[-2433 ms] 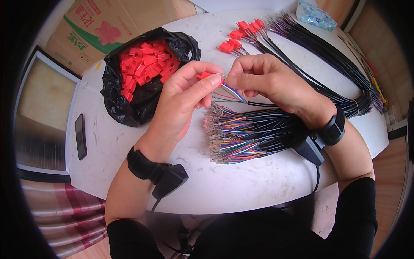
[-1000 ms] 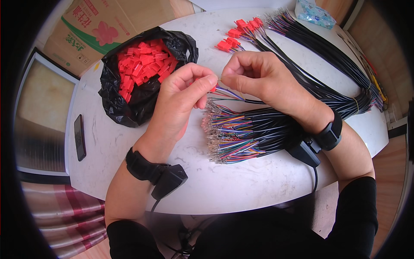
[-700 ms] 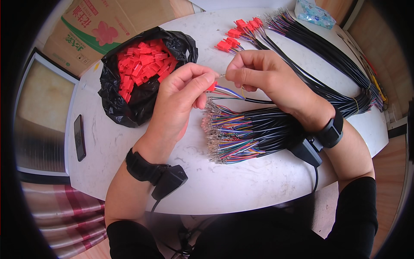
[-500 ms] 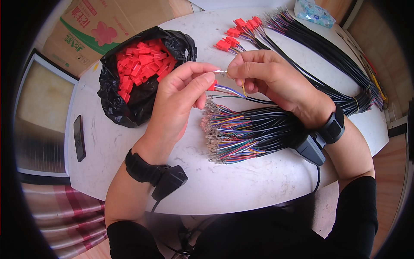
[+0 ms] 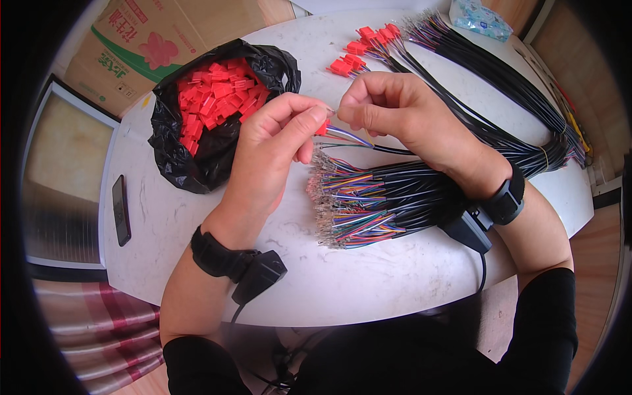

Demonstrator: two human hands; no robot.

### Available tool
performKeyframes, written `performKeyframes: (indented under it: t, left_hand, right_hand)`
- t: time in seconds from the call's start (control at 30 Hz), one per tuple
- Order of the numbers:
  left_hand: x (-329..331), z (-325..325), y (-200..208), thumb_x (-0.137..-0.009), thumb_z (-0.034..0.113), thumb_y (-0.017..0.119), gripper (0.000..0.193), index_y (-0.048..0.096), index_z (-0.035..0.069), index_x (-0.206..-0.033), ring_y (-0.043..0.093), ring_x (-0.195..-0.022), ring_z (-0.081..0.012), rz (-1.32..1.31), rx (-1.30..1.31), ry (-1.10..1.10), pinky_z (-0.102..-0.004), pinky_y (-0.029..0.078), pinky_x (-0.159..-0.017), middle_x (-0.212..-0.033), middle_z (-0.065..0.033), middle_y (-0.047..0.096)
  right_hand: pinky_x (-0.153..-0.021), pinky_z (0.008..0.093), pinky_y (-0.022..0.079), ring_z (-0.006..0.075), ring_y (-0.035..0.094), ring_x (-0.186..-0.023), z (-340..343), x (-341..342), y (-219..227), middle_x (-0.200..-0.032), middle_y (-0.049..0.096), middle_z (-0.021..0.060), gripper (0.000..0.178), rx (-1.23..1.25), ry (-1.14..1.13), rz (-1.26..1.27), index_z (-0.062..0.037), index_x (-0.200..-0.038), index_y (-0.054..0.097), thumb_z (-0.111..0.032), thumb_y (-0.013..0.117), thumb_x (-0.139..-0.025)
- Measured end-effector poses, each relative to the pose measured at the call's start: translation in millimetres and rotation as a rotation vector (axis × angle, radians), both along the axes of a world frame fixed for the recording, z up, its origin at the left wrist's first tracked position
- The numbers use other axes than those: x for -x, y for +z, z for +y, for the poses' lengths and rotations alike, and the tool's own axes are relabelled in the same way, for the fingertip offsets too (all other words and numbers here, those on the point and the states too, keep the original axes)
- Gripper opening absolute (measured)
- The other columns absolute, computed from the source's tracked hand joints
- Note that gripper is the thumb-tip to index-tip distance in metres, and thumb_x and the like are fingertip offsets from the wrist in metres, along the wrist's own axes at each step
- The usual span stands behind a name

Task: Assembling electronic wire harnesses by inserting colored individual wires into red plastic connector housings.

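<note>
My left hand (image 5: 284, 135) is closed around a small red plastic connector housing (image 5: 322, 128), of which only an edge shows past the fingers. Several coloured wires (image 5: 349, 136) run from the housing into a black-sheathed cable (image 5: 395, 151). Facing it, my right hand (image 5: 401, 115) is pinched, its fingertips almost touching the left thumb and forefinger. A thin metallic bit (image 5: 330, 110) shows between the fingertips, probably a wire terminal; the right fingers hide most of it. Under both hands lies a thick bundle of black cables (image 5: 415, 197) with bare coloured wire ends and metal terminals.
A black plastic bag (image 5: 172, 161) full of red housings (image 5: 217, 99) stands at the left. A phone (image 5: 121, 210) lies by the table's left edge. Cables with red housings fitted (image 5: 372, 41), another cable bundle (image 5: 494, 76) and a tissue pack (image 5: 480, 20) lie at the far right.
My right hand has shifted slightly left, closer to the left fingertips. The metal terminal between them shows less now, and the yellow wire below the right fingers is mostly out of sight.
</note>
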State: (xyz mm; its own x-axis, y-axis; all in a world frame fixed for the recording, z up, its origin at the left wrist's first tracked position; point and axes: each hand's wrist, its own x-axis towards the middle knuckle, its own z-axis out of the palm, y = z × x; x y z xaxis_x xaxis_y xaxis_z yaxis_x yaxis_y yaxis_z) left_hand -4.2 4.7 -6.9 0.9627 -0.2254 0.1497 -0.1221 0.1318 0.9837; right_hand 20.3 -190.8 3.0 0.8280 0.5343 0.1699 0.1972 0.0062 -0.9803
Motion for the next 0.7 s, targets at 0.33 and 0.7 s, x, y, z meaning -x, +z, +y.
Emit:
performKeyframes:
  t: [0.33,0.7]
  left_hand:
    - [1,5,7,-0.086,0.008,0.061,0.031,0.055,0.001,-0.116,0.052,-0.082,-0.0090,0.061,-0.030,-0.052,-0.0222,0.042,-0.078,-0.093,-0.0026,0.059]
    - [-3,9,4,-0.088,0.005,0.055,0.037,0.046,0.000,-0.123,0.052,-0.090,-0.0102,0.260,0.120,-0.155,-0.0226,0.042,-0.082,-0.107,-0.0072,0.056]
  right_hand:
    - [-0.057,0.0184,0.038,0.0047,0.049,-0.063,-3,-5,-1,-0.071,0.058,-0.0007,0.013,-0.030,-0.114,0.018,-0.0037,-0.082,0.064,-0.017,0.064,-0.081]
    - [-0.065,0.0198,0.041,0.0044,0.051,-0.070,-18,-15,9,-0.076,0.058,-0.0012,0.011,0.156,-0.001,-0.057,-0.0034,-0.081,0.061,-0.014,0.060,-0.084]
